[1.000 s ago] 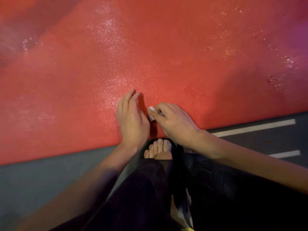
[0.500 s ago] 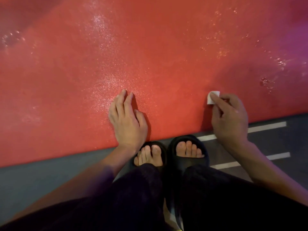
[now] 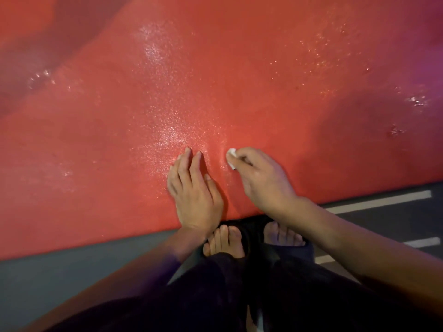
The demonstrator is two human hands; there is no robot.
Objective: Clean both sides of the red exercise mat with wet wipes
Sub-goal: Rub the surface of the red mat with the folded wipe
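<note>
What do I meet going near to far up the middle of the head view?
Dark trousers → toes in black slides → left hand flat on the mat → white wipe → wet red mat.

Dim, warm light is glinting off wet patches on the red mat (image 3: pixel 239 68), a purple tint is bleeding in at the right edge, and the corners are darkening and softening.

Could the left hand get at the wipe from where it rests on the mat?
Probably yes. The left hand lies flat on the red mat, and only bare mat separates its fingertips from the wipe. The right hand pinches the wipe, though, covering most of it.
</note>
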